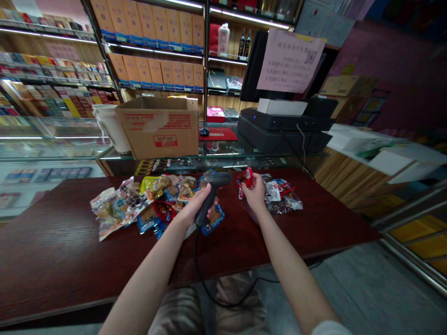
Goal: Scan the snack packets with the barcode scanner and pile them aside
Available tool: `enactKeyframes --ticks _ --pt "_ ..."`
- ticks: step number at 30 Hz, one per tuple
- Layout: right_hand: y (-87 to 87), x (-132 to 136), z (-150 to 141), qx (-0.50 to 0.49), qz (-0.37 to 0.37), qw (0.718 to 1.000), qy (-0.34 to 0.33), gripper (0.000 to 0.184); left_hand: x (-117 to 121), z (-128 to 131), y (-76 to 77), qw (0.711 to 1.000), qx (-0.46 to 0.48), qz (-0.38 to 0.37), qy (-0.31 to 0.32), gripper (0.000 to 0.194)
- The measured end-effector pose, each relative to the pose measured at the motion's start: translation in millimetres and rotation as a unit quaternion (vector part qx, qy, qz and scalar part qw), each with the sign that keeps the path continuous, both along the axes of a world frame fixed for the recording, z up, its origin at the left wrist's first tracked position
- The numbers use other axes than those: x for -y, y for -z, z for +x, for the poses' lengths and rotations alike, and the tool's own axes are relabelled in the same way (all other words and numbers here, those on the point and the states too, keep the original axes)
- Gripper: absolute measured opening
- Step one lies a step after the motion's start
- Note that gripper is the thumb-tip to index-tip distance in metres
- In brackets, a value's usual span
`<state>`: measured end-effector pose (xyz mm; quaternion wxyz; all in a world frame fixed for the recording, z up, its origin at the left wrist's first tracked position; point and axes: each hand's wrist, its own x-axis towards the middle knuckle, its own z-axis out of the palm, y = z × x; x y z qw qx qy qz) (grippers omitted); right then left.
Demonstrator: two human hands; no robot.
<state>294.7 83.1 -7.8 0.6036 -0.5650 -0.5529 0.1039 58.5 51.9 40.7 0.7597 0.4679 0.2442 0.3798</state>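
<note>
This looks like a small shop. Tall wooden shelves (218, 100) hold rows of orange boxes (157, 28) under bright strip lights (244, 16). A glass counter (52, 139) stands behind a dark red table (52, 242), and a cardboard box (157, 128) sits on the glass. A pink paper sign (291, 60) hangs by a black screen (253, 65) (its writing is too bent to read). The wall (394, 51) seems pink, but that corner is dim. The floor (359, 288) is gray.

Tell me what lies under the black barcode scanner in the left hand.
Clear plastic snack packets on a dark red wood counter lie below the black barcode scanner; the left hand covers those directly beneath.
</note>
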Motion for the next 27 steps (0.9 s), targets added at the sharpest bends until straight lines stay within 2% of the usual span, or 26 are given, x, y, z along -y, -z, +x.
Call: enactKeyframes --ticks 3,7,10,15,21,23,27 --pt "-2.5 4.9 -4.5 0.066 -0.023 0.997 0.018 0.034 2.3 4.2 1.2 1.0 -0.004 0.002 0.008 0.068" --pt "-4.2 9.9 -12.5 0.117 -0.017 0.993 -0.017 0.031 3.4 5.3 0.4 1.0 -0.005 0.0 0.01 0.067" --pt "-2.3 10.4 -16.5 0.13 -0.002 0.991 -0.043 0.033 4.1 5.1 0.1 1.0 -0.011 0.008 0.008 0.066" --pt "0.9 9.9 -20.4 0.14 -0.014 0.989 -0.041 0.035 6.5 9.0 4.1 1.0 -0.014 0.022 0.003 0.06" --pt "0.1 10.1 -16.5 0.152 -0.012 0.987 -0.05 0.036 7.6 10.4 2.0 1.0 -0.007 -0.002 -0.012 0.061" --pt "-1.6 7.8 -8.0 0.138 -0.001 0.99 -0.028 0.04 4.6 6.1 -2.7 0.999 0.0 -0.016 -0.029 0.061" --pt "-7.1 4.4 21.6 0.095 0.013 0.991 0.091 0.055 -6.6 -10.7 -12.9 0.994 0.01 -0.032 -0.1 0.06"
